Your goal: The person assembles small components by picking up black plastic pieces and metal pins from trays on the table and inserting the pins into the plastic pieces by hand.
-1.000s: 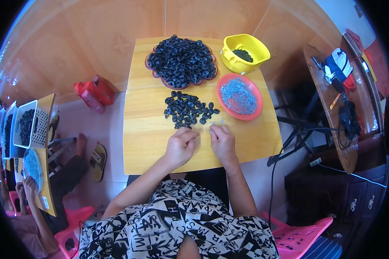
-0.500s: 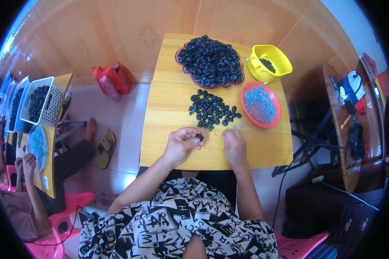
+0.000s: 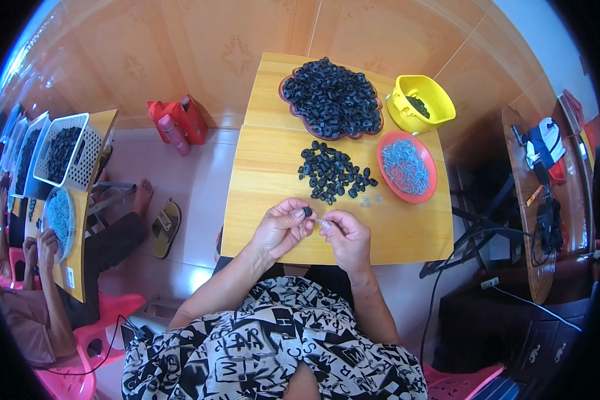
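Pinching a black part (image 3: pixel 307 212) in the grip of the left hand (image 3: pixel 280 230) over the tabletop (image 3: pixel 260 177), and apparently a thin pin (image 3: pixel 319 221) in that of the right hand (image 3: pixel 350 243), just beside. Seemingly mid-piece and far from finished, judging by the loose parts (image 3: pixel 333 175) beyond and the tray (image 3: pixel 305 125) heaped with more. Pictured near a red plate (image 3: pixel 431 175) of metal pins (image 3: pixel 405 163) and a yellow tub (image 3: pixel 405 121) of dark pieces (image 3: pixel 418 107), perhaps completed.

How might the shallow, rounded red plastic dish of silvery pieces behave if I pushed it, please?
The shallow, rounded red plastic dish would probably slide rather than tip, since it looks wide and low. Its thin, silvery metal-looking pieces lie loosely heaped, so some might shift or spill over the rim.
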Demonstrator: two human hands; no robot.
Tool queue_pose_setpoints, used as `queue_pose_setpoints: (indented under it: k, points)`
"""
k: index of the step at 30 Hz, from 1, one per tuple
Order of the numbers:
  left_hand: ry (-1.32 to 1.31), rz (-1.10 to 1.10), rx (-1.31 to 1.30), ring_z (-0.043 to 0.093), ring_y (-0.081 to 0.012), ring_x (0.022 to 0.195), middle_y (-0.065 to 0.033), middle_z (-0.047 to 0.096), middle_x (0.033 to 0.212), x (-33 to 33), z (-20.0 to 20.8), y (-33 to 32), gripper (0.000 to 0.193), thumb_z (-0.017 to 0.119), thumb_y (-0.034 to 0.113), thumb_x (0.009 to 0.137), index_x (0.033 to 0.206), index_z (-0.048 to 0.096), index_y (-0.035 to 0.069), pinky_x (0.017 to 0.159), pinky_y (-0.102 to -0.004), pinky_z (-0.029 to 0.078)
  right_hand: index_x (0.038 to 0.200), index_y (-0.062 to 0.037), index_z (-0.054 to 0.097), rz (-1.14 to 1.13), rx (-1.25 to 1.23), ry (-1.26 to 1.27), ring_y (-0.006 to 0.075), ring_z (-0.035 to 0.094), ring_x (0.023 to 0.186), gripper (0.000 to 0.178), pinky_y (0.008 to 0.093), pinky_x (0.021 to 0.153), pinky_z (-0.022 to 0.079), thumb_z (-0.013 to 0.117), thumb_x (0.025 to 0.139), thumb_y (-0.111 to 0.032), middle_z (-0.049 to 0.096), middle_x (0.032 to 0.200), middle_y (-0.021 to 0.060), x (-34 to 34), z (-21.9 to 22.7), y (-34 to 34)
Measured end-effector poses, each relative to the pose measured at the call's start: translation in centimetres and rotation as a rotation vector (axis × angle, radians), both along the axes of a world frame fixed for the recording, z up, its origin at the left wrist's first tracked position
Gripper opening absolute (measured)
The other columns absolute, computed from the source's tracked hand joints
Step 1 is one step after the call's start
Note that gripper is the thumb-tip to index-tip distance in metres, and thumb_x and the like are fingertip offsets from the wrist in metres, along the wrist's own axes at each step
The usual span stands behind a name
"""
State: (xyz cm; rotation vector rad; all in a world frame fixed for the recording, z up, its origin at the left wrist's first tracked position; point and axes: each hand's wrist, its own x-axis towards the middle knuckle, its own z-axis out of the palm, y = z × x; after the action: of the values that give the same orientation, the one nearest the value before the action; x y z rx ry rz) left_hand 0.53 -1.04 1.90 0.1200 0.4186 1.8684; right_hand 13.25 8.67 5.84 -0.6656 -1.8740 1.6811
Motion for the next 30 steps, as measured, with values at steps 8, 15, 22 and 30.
queue_pose_setpoints:
  k: [8,15,22,30]
  points:
    - [0.228,0.089,-0.063,0.062,-0.0194,0.077,-0.0124,0.063,0.089,0.4,0.4,-0.4,0.017,0.058,-0.004,0.082,0.099,0.06,0.0,0.066,-0.0277,0.052,0.091,0.0032,0.058,-0.05,0.005,0.07,0.0072,0.054,0.07,0.009,0.02,0.063,0.045,0.057,0.083,0.004,0.057,0.081,0.0031,-0.4,0.6,-0.2]
    - [0.386,0.15,-0.068,0.062,-0.016,0.08,-0.0087,0.062,0.091,0.9,1.5,-0.5,0.018,0.058,-0.008,0.081,0.098,0.062,-0.001,0.07,-0.0261,0.052,0.094,0.0028,0.058,0.003,0.103,0.068,0.0078,0.057,0.07,0.01,0.0197,0.062,0.046,0.056,0.084,0.003,0.058,0.083,0.0031,-0.2,0.9,-0.1]
    - [0.61,0.188,-0.027,0.058,-0.0112,0.085,-0.0061,0.057,0.096,0.9,1.1,-0.6,0.035,0.06,-0.009,0.079,0.113,0.053,-0.001,0.075,-0.0242,0.051,0.093,0.0034,0.059,0.054,0.179,0.055,0.0075,0.056,0.071,0.011,0.0197,0.062,0.046,0.056,0.083,0.004,0.058,0.085,0.0036,-0.4,1.8,0.0]
    - [0.615,0.171,-0.024,0.057,-0.0107,0.085,-0.0062,0.058,0.096,1.0,1.0,-1.0,0.04,0.06,-0.009,0.079,0.117,0.049,-0.001,0.076,-0.0243,0.051,0.089,0.0037,0.06,0.057,0.252,0.014,0.0075,0.055,0.066,0.009,0.0206,0.059,0.045,0.058,0.08,0.007,0.058,0.08,0.0035,-0.1,2.7,-0.2]
